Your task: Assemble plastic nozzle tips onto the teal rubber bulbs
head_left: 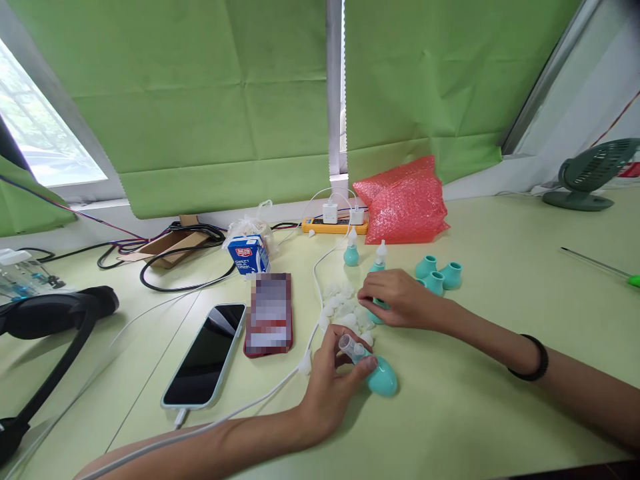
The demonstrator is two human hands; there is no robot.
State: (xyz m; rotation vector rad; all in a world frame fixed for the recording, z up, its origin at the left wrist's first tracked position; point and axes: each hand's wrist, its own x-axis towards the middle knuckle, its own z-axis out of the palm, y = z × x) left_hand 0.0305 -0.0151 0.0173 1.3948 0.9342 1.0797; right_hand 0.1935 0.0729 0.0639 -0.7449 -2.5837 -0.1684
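Observation:
My left hand [325,383] is closed around the neck of a teal nasal aspirator [383,377], whose clear tube points up and left while its rounded bulb slants down to the right. My right hand [403,299] hovers just beyond, fingers curled in and pressed together; what they pinch, if anything, is hidden. Teal parts show partly beneath that hand. Between the hands and the phones lies a heap of small translucent white tips [343,308]. Further back stand a teal bulb with a white tip [351,252] and another tipped teal piece [379,261].
Several open teal bulbs [451,275] stand right of my right hand. A red bubble-wrap bag [407,207] and an orange power strip [320,228] sit behind. Leftward are two phones, a black one [207,357] and a red-cased one [287,320], a milk carton [250,255] and a white cable [280,383].

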